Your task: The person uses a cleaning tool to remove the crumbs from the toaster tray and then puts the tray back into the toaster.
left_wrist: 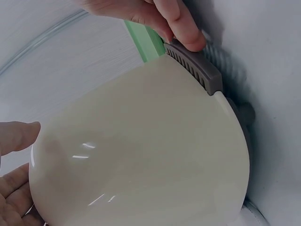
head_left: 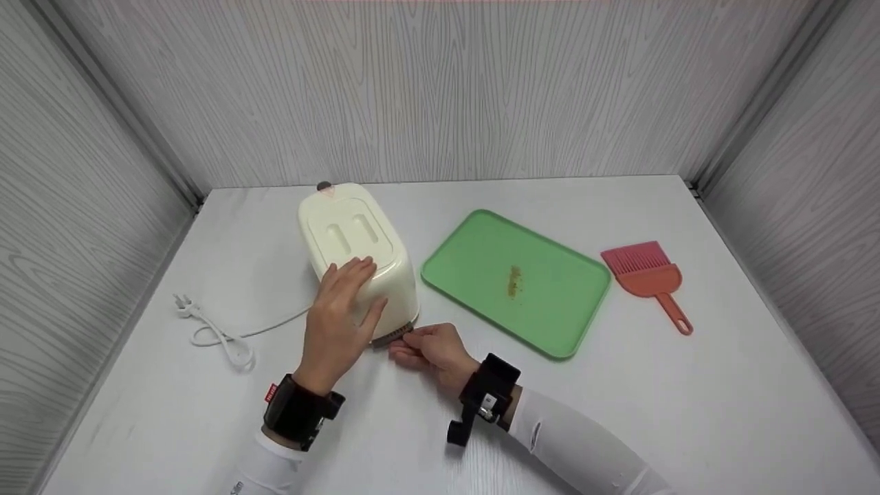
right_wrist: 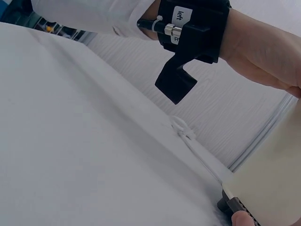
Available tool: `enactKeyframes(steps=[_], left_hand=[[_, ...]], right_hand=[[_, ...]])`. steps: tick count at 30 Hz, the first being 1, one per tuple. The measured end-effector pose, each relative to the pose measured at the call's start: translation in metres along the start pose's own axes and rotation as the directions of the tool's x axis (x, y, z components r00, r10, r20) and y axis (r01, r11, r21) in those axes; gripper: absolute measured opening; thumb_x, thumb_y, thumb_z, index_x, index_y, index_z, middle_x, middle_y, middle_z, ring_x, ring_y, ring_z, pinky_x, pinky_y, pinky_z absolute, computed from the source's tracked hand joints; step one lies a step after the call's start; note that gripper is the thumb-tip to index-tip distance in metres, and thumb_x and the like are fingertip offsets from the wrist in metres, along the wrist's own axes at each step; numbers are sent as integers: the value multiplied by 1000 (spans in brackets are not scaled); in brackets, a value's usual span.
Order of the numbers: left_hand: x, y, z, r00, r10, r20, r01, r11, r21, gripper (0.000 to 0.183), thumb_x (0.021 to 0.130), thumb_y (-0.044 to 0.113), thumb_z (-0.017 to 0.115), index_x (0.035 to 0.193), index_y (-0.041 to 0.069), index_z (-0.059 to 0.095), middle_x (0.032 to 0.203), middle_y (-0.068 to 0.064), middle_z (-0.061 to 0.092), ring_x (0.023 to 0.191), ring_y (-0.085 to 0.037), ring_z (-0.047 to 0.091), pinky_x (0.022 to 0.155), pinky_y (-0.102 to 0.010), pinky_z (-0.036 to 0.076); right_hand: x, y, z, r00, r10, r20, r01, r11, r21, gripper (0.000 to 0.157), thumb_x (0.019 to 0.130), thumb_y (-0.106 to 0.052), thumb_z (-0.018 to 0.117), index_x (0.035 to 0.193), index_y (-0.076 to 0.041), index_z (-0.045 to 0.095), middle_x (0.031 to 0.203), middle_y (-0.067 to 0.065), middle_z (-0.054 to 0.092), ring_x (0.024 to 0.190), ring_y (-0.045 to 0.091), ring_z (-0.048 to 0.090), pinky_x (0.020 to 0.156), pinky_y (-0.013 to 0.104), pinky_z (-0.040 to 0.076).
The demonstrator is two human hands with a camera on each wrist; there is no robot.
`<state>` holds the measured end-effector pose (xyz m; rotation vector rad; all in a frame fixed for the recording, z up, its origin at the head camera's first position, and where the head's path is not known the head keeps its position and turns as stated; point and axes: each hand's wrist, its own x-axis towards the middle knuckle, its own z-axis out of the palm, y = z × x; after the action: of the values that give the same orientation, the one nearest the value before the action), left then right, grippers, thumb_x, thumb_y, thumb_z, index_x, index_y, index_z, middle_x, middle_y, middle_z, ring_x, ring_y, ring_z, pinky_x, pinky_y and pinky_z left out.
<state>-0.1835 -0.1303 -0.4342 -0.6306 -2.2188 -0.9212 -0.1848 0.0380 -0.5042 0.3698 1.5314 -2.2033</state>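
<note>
A cream toaster [head_left: 354, 227] with a lid over its top stands left of the middle of the table. My left hand [head_left: 337, 320] rests on its near top end, fingers spread and relaxed. Low on the near end, my right hand [head_left: 440, 350] pinches the dark grey ridged handle of the crumb tray [head_left: 392, 335]. In the left wrist view that crumb tray [left_wrist: 195, 66] sits at the toaster's bottom edge, with right fingertips [left_wrist: 190, 37] on it. How far it is out is hard to tell. In the right wrist view, a fingertip [right_wrist: 242, 219] touches the handle.
Right of the toaster lies a green tray [head_left: 467, 258] with brown crumbs [head_left: 514, 282] on it. Further right is an orange dustpan [head_left: 650, 280] with a pink brush [head_left: 636, 258]. The white cord and plug [head_left: 237, 350] lie at the left. Wood-grain walls [head_left: 440, 89] surround the table.
</note>
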Motion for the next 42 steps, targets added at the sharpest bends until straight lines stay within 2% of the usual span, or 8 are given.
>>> enactKeyframes(steps=[9,18,29,42], left_hand=[[0,1,1,1000,5,-19,-5,1000,3,48,84,2,83,130,-1,67,134,-14,68,131,-34,58,126,-44,34],[1,2,2,1000,0,-2,0,1000,1,48,86,5,83,131,-1,67,135,-14,68,133,-34,57,126,-45,33],[0,0,-1,1000,13,-2,-13,1000,15,49,86,7,83,131,-2,67,135,-15,68,132,-33,58,126,-44,33],[0,2,-1,1000,12,2,-12,1000,12,53,82,3,85,131,-2,66,135,-15,68,132,-34,58,125,-49,34]], right_hand=[[1,0,0,1000,-9,5,9,1000,0,18,97,10,56,109,20,66,91,24,76,78,19,77,78,25,66],[5,-2,2,1000,-13,-20,14,999,36,17,99,9,56,108,19,66,83,18,76,75,18,76,79,27,66],[7,0,5,1000,-8,-29,9,999,41,16,99,9,57,109,19,65,82,18,76,74,18,76,80,28,66],[6,-1,8,998,-34,-45,36,999,38,13,98,11,56,106,17,64,78,16,75,70,17,75,77,28,67]])
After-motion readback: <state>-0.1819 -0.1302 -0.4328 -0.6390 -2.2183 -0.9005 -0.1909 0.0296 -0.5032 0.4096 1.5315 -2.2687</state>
